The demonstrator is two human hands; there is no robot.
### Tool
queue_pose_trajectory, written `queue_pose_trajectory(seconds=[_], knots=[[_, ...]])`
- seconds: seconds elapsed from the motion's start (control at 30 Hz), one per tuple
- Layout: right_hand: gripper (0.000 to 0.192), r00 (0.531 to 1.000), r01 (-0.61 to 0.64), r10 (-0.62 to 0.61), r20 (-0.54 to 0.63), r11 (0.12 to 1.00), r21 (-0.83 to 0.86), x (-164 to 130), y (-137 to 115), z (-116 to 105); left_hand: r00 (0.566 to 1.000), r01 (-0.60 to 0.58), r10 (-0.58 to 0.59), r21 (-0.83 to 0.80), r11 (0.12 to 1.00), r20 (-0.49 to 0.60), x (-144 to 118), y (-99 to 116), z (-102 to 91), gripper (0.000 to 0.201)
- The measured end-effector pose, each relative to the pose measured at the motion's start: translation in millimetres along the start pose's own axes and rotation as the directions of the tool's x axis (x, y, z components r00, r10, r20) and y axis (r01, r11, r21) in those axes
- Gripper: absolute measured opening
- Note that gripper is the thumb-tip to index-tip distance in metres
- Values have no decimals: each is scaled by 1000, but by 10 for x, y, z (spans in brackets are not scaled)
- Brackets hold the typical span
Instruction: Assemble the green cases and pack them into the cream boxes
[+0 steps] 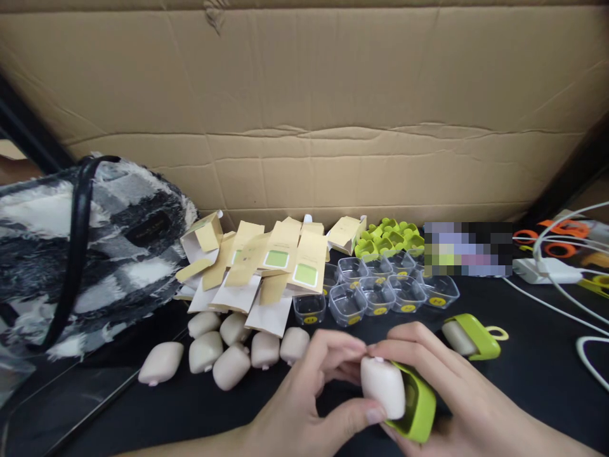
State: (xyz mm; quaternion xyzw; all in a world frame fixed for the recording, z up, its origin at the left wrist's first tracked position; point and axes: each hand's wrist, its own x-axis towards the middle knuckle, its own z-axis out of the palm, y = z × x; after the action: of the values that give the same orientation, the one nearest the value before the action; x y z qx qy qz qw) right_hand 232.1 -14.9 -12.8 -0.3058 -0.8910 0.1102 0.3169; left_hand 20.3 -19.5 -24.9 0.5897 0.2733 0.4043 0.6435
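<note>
Head view is showing a black surface (533,400); over its near edge the left hand (309,393) is pinching a pale rounded piece (384,387) in a nearly closed grip, thumb in front; the right hand (438,381) is curling its grip around a green case (423,416); the piece is resting against the case's open side, how far in being unclear; more pale pieces (231,367) are lying toward the left edge; cartons (278,257), clear cups (347,304) and green parts (390,241) are crowding the far edge.
</note>
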Motion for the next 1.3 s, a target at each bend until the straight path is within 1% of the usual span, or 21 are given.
queue_pose_trajectory(seconds=[0.07,0.17,0.23,0.27,0.3,0.33,0.37,0.4,0.43,0.47,0.53,0.6,0.63,0.67,0.73,0.83,0.9,1.03,1.13,1.2,1.3], knots=[[47,1000,4,-4,-29,1000,16,13,-1,2,1000,6,-5,-72,997,16,-4,-24,7,43],[43,991,48,-49,-126,999,-10,56,10,21,1000,1,-2,-163,987,-4,-1,-65,23,44],[40,974,81,-90,-207,995,-53,93,27,58,997,74,-80,-255,964,-15,20,-78,38,46],[39,966,89,-104,-238,993,-70,111,37,85,990,136,-136,-316,939,21,37,-81,48,49],[39,960,95,-113,-258,992,-81,128,48,114,978,210,-193,-373,904,83,56,-83,60,53],[39,956,97,-117,-269,991,-88,145,58,144,961,275,-233,-416,867,150,78,-88,73,57],[40,952,101,-127,-279,989,-104,161,65,169,948,315,-252,-446,838,196,99,-96,85,61],[39,947,113,-147,-287,985,-132,175,68,184,942,331,-262,-466,821,209,119,-109,95,64],[38,942,136,-181,-283,976,-170,187,65,187,945,326,-269,-477,816,186,136,-124,101,65],[37,944,162,-211,-255,966,-201,197,56,174,950,313,-278,-482,818,145,147,-139,102,65],[30,964,184,-216,-155,963,-197,207,18,111,955,290,-288,-454,842,76,155,-159,90,63],[20,988,138,-145,-59,984,-111,203,-28,28,962,263,-270,-382,886,35,144,-160,64,58],[18,993,111,-113,-36,992,-58,198,-47,-6,967,246,-254,-338,908,23,135,-155,50,55],[18,995,92,-92,-29,996,-14,192,-61,-32,971,233,-239,-303,924,18,125,-149,37,55],[26,995,97,-96,-30,994,40,182,-71,-54,972,232,-232,-268,935,34,106,-134,20,56],[35,992,116,-113,-47,992,47,171,-60,-54,973,230,-218,-247,941,76,80,-88,23,64],[33,991,128,-126,-48,991,37,152,-55,-53,980,195,-184,-203,960,69,67,-41,44,61],[30,994,108,-108,-8,994,34,69,-76,-30,986,162,-160,-51,985,42,54,1,93,38],[26,992,121,-121,-28,992,-20,20,-96,20,985,173,-173,2,985,25,45,-51,105,38],[22,986,158,-161,-52,986,-57,24,-106,47,986,168,-168,31,985,2,39,-90,101,39],[23,975,209,-214,-64,974,-87,80,-124,51,985,173,-173,90,981,-5,29,-100,95,41]])
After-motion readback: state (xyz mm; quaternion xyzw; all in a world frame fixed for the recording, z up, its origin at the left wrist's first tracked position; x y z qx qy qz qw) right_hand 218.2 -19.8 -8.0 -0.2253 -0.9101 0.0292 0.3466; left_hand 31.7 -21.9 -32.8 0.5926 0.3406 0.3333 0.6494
